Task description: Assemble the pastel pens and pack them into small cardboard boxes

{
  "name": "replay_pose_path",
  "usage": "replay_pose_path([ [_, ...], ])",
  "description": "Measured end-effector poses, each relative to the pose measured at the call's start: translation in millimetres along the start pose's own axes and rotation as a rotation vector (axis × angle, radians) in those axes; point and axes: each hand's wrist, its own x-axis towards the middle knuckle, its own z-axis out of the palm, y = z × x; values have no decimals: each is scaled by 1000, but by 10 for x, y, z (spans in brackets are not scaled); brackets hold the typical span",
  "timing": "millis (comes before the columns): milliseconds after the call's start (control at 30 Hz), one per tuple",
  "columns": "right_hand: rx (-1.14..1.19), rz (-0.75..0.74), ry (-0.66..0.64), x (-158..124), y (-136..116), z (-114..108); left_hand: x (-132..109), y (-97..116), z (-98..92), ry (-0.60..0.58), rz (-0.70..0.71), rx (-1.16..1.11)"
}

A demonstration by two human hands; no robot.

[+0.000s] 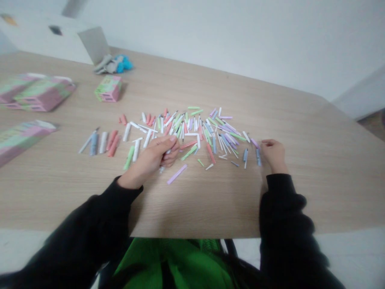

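My left hand is closed in front of the pile, with a pale pen part partly showing between its fingers. Just right of it on the table lies a purple pen barrel. Loose pen parts in white, green, red, purple and blue are spread across the middle, with dark-tipped thin pieces among them. At the pile's right end my right hand rests with fingers curled closed; what they hold, if anything, is hidden. Beside its fingertips are a blue pen part and a purple piece.
Pink-and-green boxes stand at the left, with a smaller box nearer the pile. A grey and blue crumpled item lies against the wall. Separate blue, white and red pen parts sit left of the pile. The table's front edge is close to me.
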Motion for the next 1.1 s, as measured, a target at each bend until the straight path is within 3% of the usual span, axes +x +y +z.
replay_pose_path([
  [200, 18, -21, 49, -90, -102, -91, -117, 444, -176, 380, 244, -180],
  [300, 40, -51, 38, -219, -242, -124, -219, 578, -337, 458, 333, -242],
  [433, 93, -172, -24, -502, -628, -47, -280, 588, -423, 479, 299, -282],
  [600, 207, -477, -221, -1028, -1217, 98, -280, 593, -340, 525, 237, -247],
  [700, 307, -551, -333, -1280, -1420, 119, -285, 602, -301, 538, 206, -203],
  [900, 387, -557, -450, -1483, -1477, 195, -324, 587, -312, 541, 273, -117],
  [1100, 352, -656, -375, -1372, -1367, 377, -328, 514, -318, 442, 236, -91],
])
